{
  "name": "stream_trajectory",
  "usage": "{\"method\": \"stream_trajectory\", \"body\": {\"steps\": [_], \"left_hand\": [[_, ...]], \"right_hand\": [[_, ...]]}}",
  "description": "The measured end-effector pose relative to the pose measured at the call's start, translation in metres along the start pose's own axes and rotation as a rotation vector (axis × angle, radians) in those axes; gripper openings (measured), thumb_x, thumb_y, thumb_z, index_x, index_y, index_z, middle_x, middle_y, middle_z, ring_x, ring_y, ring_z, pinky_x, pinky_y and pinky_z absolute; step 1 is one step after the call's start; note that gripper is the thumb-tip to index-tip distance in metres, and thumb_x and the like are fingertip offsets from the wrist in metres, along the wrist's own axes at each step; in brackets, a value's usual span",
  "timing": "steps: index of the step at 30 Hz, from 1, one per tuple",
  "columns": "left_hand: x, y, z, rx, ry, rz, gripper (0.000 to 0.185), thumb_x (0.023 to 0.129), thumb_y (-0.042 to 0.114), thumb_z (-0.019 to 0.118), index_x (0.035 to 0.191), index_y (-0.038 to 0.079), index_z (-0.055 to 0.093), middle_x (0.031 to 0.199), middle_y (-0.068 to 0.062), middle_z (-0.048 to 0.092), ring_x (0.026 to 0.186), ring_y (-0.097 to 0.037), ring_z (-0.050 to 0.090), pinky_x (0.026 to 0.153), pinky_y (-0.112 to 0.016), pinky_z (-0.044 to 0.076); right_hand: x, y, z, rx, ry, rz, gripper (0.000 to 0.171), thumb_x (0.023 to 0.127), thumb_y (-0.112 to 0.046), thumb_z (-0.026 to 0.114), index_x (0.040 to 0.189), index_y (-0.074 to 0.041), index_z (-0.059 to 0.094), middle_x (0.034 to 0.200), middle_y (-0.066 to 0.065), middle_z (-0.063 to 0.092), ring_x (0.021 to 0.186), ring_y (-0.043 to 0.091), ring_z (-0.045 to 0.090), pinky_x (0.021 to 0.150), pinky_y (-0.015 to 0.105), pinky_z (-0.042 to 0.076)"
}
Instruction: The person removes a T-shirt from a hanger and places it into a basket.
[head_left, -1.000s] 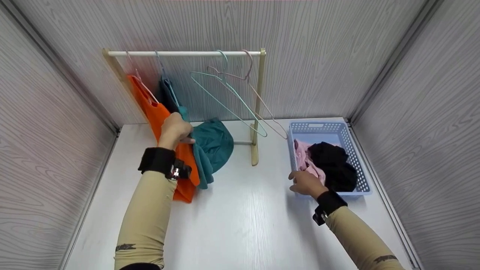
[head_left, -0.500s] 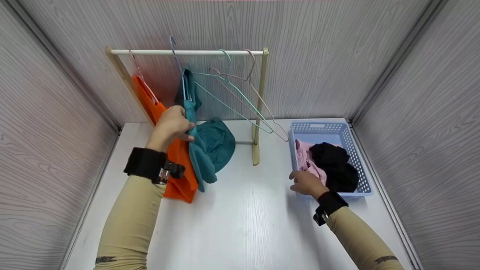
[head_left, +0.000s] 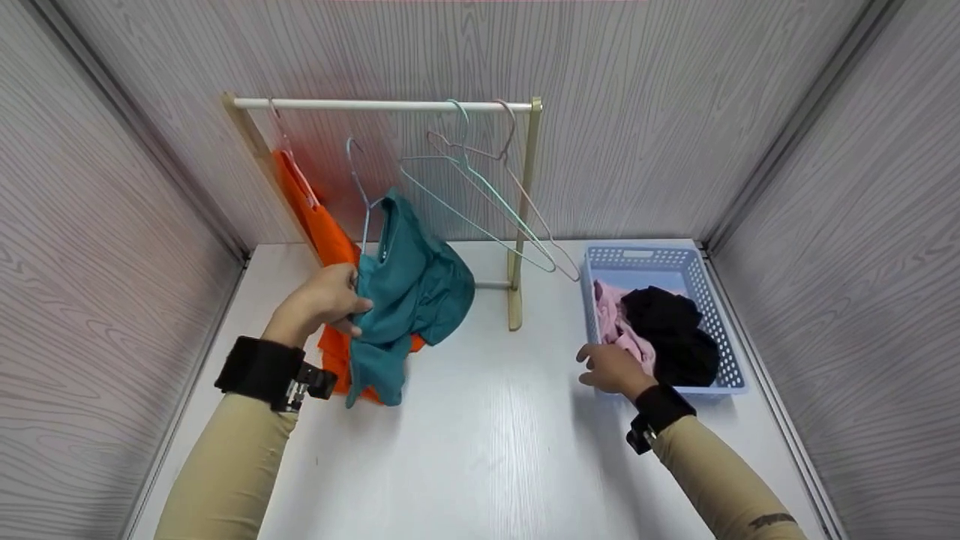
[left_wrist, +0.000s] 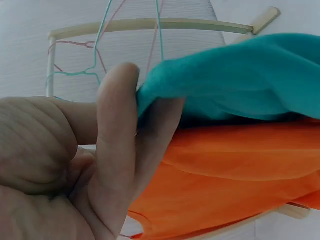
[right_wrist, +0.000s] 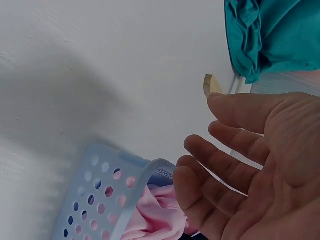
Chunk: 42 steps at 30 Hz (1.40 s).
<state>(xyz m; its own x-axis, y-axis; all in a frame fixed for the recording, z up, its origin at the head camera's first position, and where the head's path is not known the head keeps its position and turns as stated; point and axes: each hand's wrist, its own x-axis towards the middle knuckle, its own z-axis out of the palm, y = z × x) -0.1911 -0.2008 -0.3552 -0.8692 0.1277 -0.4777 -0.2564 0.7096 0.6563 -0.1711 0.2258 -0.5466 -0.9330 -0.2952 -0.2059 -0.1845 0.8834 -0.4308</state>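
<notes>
Bright, even overhead light; soft shadows on the desk (head_left: 487, 450); wide-angle bending toward 3 and 9 o'clock; wrist views slightly soft.

grey wood-grain walls (head_left: 637, 112) close in on three sides around a white table (head_left: 495, 442), with metal corner strips (head_left: 780, 142) where the panels meet and soft, even light across the tabletop.

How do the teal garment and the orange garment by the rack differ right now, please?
The teal garment is pinched by the left hand and its blue hanger is off the rail; the orange garment hangs from the rail untouched. The teal one is bunched, the orange one hangs straighter. Both trail onto the table.
</notes>
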Motion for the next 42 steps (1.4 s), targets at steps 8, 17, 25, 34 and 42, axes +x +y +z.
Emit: {"method": "stream_trajectory", "body": {"steps": [8,17,25,34,42], "left_hand": [[-0.008,-0.021,-0.006,0.239,-0.048,0.074,0.029,0.095,0.0,0.055,0.122,-0.003,0.046,0.113,-0.026,0.048,0.073,-0.025,0.068,0.058,-0.029,0.059],[-0.016,-0.025,-0.003,0.446,-0.105,0.038,0.029,0.097,0.022,0.052,0.119,0.002,0.053,0.107,-0.021,0.053,0.087,-0.033,0.06,0.066,-0.038,0.061],[-0.023,-0.017,0.006,0.587,-0.035,0.11,0.031,0.098,0.039,0.054,0.098,0.009,0.062,0.083,-0.011,0.053,0.079,-0.027,0.051,0.063,-0.032,0.036],[-0.023,-0.004,0.015,0.594,-0.099,0.229,0.028,0.096,0.041,0.059,0.09,0.014,0.061,0.074,-0.004,0.046,0.083,-0.023,0.05,0.067,-0.033,0.031],[-0.01,-0.007,0.021,0.558,-0.143,0.25,0.028,0.098,0.042,0.055,0.09,0.015,0.059,0.073,-0.001,0.042,0.083,-0.021,0.049,0.067,-0.032,0.032]], "right_hand": [[0.001,-0.001,-0.002,-0.004,-0.025,0.009,0.033,0.084,-0.016,0.071,0.112,-0.001,0.064,0.101,0.02,0.07,0.091,0.033,0.066,0.082,0.048,0.054],[0.006,-0.014,-0.008,0.006,0.03,-0.064,0.034,0.086,-0.013,0.068,0.116,0.0,0.062,0.104,0.021,0.069,0.095,0.036,0.066,0.082,0.049,0.054],[0.021,-0.036,-0.016,0.077,0.153,-0.18,0.055,0.089,-0.011,0.068,0.139,-0.005,0.046,0.136,0.019,0.052,0.121,0.035,0.056,0.102,0.049,0.048],[0.026,-0.052,-0.02,0.159,0.212,-0.361,0.049,0.09,-0.012,0.068,0.136,-0.011,0.052,0.135,0.01,0.057,0.123,0.027,0.055,0.102,0.048,0.049],[0.008,-0.045,-0.036,0.176,0.195,-0.399,0.028,0.098,-0.032,0.058,0.119,-0.017,0.066,0.113,-0.002,0.07,0.101,0.014,0.065,0.095,0.041,0.054]]}}
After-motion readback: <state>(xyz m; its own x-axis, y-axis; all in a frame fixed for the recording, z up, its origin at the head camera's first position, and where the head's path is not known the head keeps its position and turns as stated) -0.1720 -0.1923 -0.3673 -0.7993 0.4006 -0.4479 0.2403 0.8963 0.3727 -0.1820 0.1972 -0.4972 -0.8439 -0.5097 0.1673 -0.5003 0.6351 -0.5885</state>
